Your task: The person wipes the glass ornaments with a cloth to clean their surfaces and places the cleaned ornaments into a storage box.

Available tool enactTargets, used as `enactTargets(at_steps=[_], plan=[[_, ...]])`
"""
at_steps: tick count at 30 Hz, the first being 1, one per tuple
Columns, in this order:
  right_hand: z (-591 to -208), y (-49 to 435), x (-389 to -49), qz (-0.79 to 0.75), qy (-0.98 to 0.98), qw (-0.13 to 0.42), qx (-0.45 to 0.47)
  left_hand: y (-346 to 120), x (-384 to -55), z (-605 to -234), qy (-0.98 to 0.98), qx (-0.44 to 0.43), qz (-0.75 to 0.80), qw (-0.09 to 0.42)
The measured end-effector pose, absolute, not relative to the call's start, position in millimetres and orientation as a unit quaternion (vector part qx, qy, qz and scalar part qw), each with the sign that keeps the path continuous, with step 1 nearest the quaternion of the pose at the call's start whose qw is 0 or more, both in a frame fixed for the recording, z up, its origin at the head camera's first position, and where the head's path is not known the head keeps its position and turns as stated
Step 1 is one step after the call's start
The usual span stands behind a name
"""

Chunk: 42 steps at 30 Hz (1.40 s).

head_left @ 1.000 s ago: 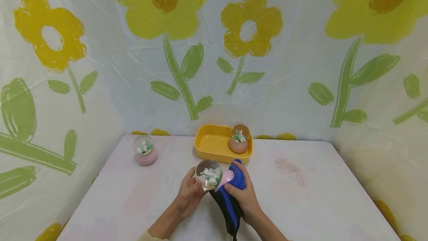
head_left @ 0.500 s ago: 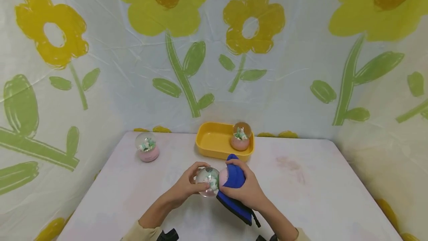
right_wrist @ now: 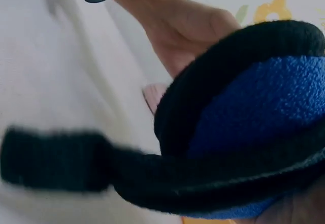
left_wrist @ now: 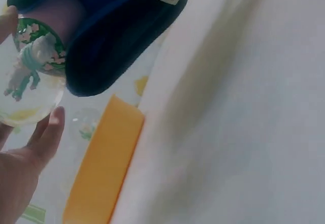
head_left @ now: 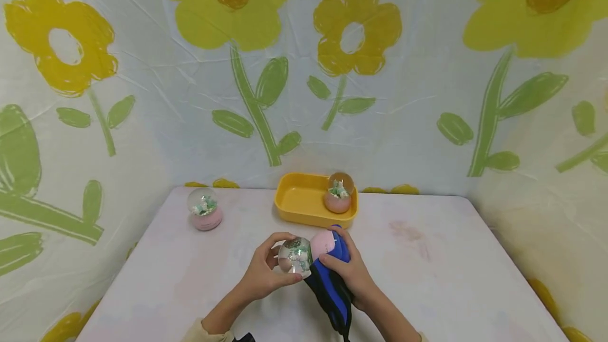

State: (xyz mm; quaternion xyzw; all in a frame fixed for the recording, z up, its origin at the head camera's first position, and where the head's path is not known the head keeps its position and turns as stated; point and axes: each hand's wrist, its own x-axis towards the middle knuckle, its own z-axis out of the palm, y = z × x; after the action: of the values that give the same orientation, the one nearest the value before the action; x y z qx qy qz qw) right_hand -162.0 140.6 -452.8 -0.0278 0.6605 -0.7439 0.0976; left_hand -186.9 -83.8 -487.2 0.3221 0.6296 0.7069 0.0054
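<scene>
A snow globe with a clear dome and pink base lies on its side between both hands above the table. My left hand holds its dome, fingers along the top and far side, thumb below. A blue cloth with black edging wraps part of the pink base, and my right hand grips base and cloth together, thumb on the near side. In the left wrist view, white and green figures show inside the dome. The cloth fills much of the right wrist view, its strap hanging left.
A yellow tray stands at the back middle, with a second snow globe upright at its right end. Another pink-based snow globe is on the table at the back left. A flowered curtain encloses the table.
The snow globe has turned in my hands, its dome swinging to point left. My left fingers have moved over the top of the dome. The cloth's hanging end swung right, then back down.
</scene>
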Motion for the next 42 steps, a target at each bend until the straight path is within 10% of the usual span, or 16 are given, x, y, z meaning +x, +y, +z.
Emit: enactTargets(at_steps=[12,24,33,42], plan=[[-467.6,136.4,-164.3,-0.678,0.729,-0.01,-0.093,-84.3,-188.7,-487.7,0.583,0.283,0.759,0.062],[-471.1,146.9,-166.4,-0.513,0.795,-0.147,-0.289,-91.1,-185.4,-474.3,0.497,0.094,0.811,0.294],[-469.7,138.2,-165.1,-0.699,0.704,-0.038,-0.116,-83.6,-186.1,-467.7,0.581,0.171,0.782,0.149],[-455.6,148.9,-164.8,-0.699,0.702,0.051,-0.127,-90.2,-186.8,-474.5,0.655,0.264,0.705,0.058]])
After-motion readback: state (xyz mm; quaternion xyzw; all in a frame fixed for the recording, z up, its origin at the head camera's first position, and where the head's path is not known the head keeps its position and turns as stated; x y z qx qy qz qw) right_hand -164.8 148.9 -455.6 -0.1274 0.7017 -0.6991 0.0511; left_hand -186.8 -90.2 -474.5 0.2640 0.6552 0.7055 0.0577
